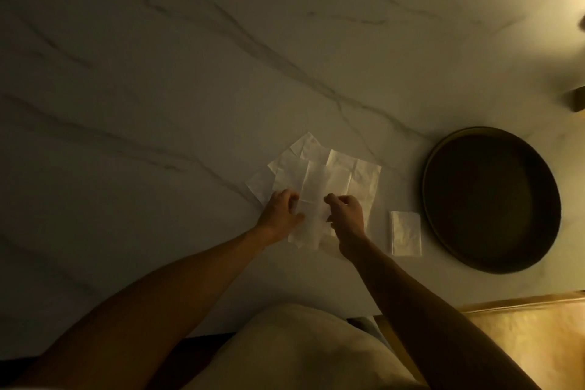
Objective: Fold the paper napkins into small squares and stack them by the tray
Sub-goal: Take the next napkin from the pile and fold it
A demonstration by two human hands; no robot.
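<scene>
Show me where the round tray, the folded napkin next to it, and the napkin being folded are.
round tray (437, 168): head view, on its left rim.
folded napkin (406, 233): head view, middle of its top face.
napkin being folded (313, 196): head view, on the sheet between both hands.

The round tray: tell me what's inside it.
Nothing shows inside the dark round tray; its floor looks bare, though dim light could hide something small. The folded napkin lies on the table beside it, not in it.
</scene>
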